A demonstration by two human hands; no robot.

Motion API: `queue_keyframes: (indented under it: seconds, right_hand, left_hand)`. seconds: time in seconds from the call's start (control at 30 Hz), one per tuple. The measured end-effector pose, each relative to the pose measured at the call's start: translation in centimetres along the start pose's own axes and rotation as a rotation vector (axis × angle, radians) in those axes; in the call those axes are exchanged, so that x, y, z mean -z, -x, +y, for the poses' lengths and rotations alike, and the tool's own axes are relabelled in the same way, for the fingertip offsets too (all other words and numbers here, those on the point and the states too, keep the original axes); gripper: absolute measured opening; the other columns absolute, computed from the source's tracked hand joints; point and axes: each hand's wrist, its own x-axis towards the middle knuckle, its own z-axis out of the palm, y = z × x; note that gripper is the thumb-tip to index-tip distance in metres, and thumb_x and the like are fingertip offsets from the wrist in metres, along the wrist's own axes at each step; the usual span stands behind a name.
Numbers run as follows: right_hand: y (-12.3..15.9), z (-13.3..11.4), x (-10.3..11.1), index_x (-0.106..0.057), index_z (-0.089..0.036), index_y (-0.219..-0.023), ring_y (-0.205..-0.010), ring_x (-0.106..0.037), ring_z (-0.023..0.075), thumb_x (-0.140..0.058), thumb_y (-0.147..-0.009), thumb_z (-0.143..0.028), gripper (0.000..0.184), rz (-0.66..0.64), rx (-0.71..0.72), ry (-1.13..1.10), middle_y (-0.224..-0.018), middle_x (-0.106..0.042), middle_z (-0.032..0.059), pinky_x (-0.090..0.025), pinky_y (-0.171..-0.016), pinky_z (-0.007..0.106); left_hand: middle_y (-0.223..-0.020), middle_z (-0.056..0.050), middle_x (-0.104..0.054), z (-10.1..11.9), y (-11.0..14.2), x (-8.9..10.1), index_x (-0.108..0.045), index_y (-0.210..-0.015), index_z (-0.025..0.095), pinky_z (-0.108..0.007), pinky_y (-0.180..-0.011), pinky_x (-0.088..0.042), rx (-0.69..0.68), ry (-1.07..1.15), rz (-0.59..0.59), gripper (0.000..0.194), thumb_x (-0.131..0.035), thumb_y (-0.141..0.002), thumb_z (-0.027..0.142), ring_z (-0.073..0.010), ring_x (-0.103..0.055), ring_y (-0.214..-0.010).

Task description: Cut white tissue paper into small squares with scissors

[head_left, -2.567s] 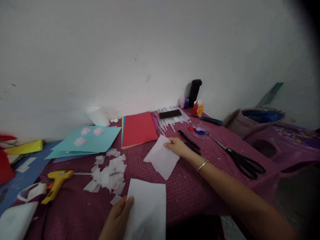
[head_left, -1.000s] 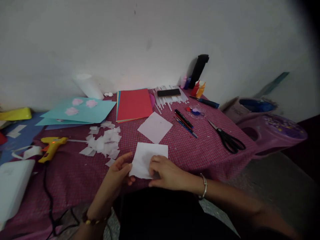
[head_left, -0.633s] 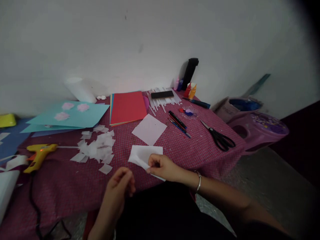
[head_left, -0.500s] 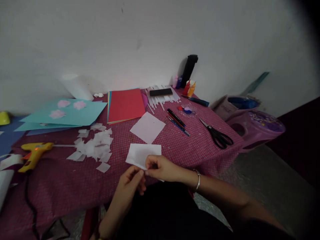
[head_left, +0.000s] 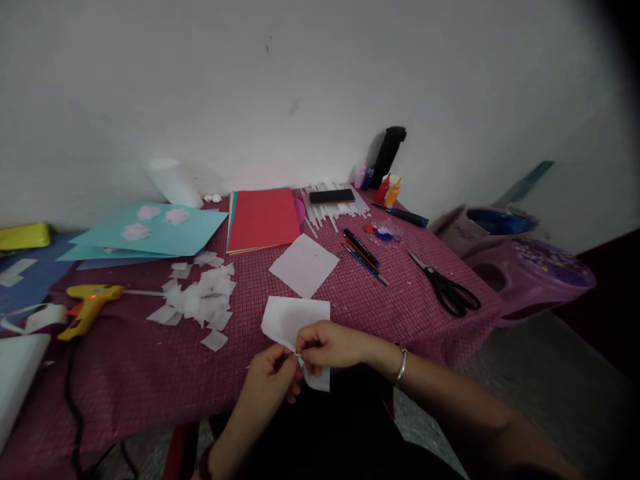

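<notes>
A sheet of white paper lies at the table's front edge, its near part bent and gathered between my hands. My left hand pinches the gathered edge between thumb and fingers. Right beside it, my right hand, a silver bangle at the wrist, grips the same crumpled spot. Fingers hide part of the fold. Just beyond lies a pale square of paper, turned cornerwise. Left of my hands is a loose heap of small white paper pieces.
A yellow glue gun with a trailing black cord lies at left. Teal sheets with pink puffs and red paper lie behind. Pens, black-handled scissors, a phone and paint bottles occupy the right side.
The paper's near edge has become pinched and crumpled between my fingers, and a flap now shows below my right hand. The whole view has shifted slightly.
</notes>
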Motion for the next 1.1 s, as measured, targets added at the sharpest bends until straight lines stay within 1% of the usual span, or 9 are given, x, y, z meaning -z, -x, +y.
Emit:
queue_keyframes:
  seconds: [0.13, 0.33, 0.43, 0.53, 0.63, 0.77, 0.83, 0.97, 1.1]
  right_hand:
    - [-0.2, 0.4, 0.1, -0.055, -0.014, -0.081, -0.051, -0.056, 0.0064, -0.043, -0.072, 0.0, 0.02, 0.005, -0.014, -0.019, -0.062, -0.058, -0.0055, -0.045, -0.051, 0.017]
    - [-0.3, 0.7, 0.2, -0.053, -0.015, -0.079, -0.048, -0.054, 0.0055, -0.045, -0.074, -0.002, 0.016, -0.003, 0.03, -0.044, -0.063, -0.059, -0.0054, -0.046, -0.052, 0.018]
    - [-0.3, 0.5, 0.1, -0.053, -0.015, -0.078, -0.049, -0.054, 0.0056, -0.045, -0.076, -0.005, 0.013, 0.019, 0.043, -0.049, -0.061, -0.058, -0.0054, -0.045, -0.05, 0.017]
    - [-0.3, 0.4, 0.1, -0.053, -0.015, -0.076, -0.051, -0.055, 0.0062, -0.046, -0.076, -0.005, 0.012, 0.035, 0.052, -0.033, -0.059, -0.057, -0.0058, -0.043, -0.05, 0.016]
    - [-0.4, 0.2, 0.0, -0.053, -0.015, -0.076, -0.051, -0.054, 0.006, -0.048, -0.076, -0.006, 0.01, 0.053, 0.051, -0.024, -0.059, -0.056, -0.0062, -0.042, -0.05, 0.016]
    - [-0.1, 0.1, 0.1, -0.052, -0.016, -0.076, -0.054, -0.055, 0.007, -0.048, -0.078, -0.01, 0.007, 0.051, 0.079, -0.045, -0.061, -0.057, -0.0051, -0.043, -0.053, 0.018]
    - [0.1, 0.0, 0.2, -0.053, -0.015, -0.078, -0.056, -0.054, 0.0073, -0.051, -0.077, -0.01, 0.006, 0.071, 0.116, -0.026, -0.065, -0.057, -0.0048, -0.042, -0.055, 0.018]
    - [0.7, -0.2, 0.2, -0.057, -0.014, -0.081, -0.064, -0.052, 0.0082, -0.055, -0.073, -0.009, 0.01, 0.159, 0.209, 0.084, -0.073, -0.058, -0.0035, -0.041, -0.06, 0.019]
    - [1.2, -0.7, 0.2, -0.059, -0.014, -0.085, -0.07, -0.055, 0.01, -0.055, -0.073, -0.009, 0.013, 0.205, 0.237, 0.12, -0.078, -0.061, -0.0017, -0.042, -0.064, 0.021]
  left_hand:
    - [-0.052, 0.003, -0.057, -0.1, -0.1, -0.1, -0.056, -0.063, 0.017, -0.02, -0.035, -0.04, 0.0, 0.001, 0.004, 0.015, -0.053, -0.068, 0.03, -0.0097, -0.051, -0.038]
    - [-0.053, 0.003, -0.058, -0.5, -0.1, 0.1, -0.058, -0.066, 0.016, -0.019, -0.037, -0.04, -0.035, -0.009, -0.014, 0.014, -0.052, -0.071, 0.028, -0.0095, -0.052, -0.039]
    - [-0.056, 0.001, -0.06, -0.6, 0.1, 0.3, -0.058, -0.069, 0.016, -0.021, -0.039, -0.043, -0.032, 0.049, -0.028, 0.015, -0.052, -0.072, 0.03, -0.0105, -0.054, -0.042]
    - [-0.059, 0.0, -0.062, -0.4, 0.4, 0.4, -0.059, -0.071, 0.015, -0.023, -0.04, -0.045, -0.036, 0.081, -0.038, 0.019, -0.054, -0.07, 0.033, -0.0118, -0.056, -0.044]
    - [-0.055, 0.001, -0.06, -0.1, 0.4, 0.3, -0.06, -0.07, 0.015, -0.021, -0.039, -0.043, -0.041, 0.029, -0.016, 0.019, -0.059, -0.068, 0.033, -0.011, -0.054, -0.043]
    - [-0.051, 0.002, -0.059, 0.0, 0.3, 0.2, -0.06, -0.065, 0.016, -0.02, -0.038, -0.04, -0.023, -0.002, 0.026, 0.015, -0.059, -0.067, 0.031, -0.0098, -0.051, -0.039]
    - [-0.05, 0.002, -0.06, -0.1, 0.2, 0.3, -0.06, -0.065, 0.016, -0.02, -0.038, -0.041, -0.018, 0.008, 0.04, 0.016, -0.06, -0.067, 0.031, -0.0103, -0.052, -0.039]
    - [-0.049, 0.001, -0.06, -0.1, 0.2, 0.4, -0.061, -0.063, 0.016, -0.021, -0.039, -0.041, -0.014, 0.016, 0.047, 0.018, -0.061, -0.068, 0.033, -0.0106, -0.052, -0.039]
    - [-0.048, 0.001, -0.06, 0.9, 0.1, 0.1, -0.062, -0.063, 0.014, -0.02, -0.038, -0.039, -0.035, 0.014, 0.074, 0.019, -0.061, -0.067, 0.032, -0.0095, -0.05, -0.038]
